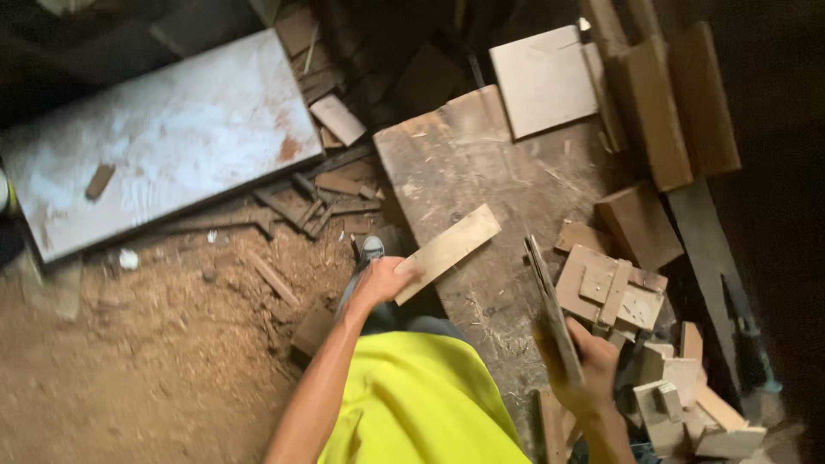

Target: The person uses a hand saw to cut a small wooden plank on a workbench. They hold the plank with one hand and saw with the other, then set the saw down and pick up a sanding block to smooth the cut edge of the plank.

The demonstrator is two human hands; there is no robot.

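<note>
Head view: left hand (382, 282) pinches end of pale wood strip (449, 252); right hand (589, 369) clamped around thin board (550, 309) (edge-on). Both look light, stiff; splintery edges likely, grip near ends.

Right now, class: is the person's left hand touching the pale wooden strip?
Touching. The head view shows the left hand gripping the near end of the pale wooden strip, fingers wrapped over its edge.
</note>
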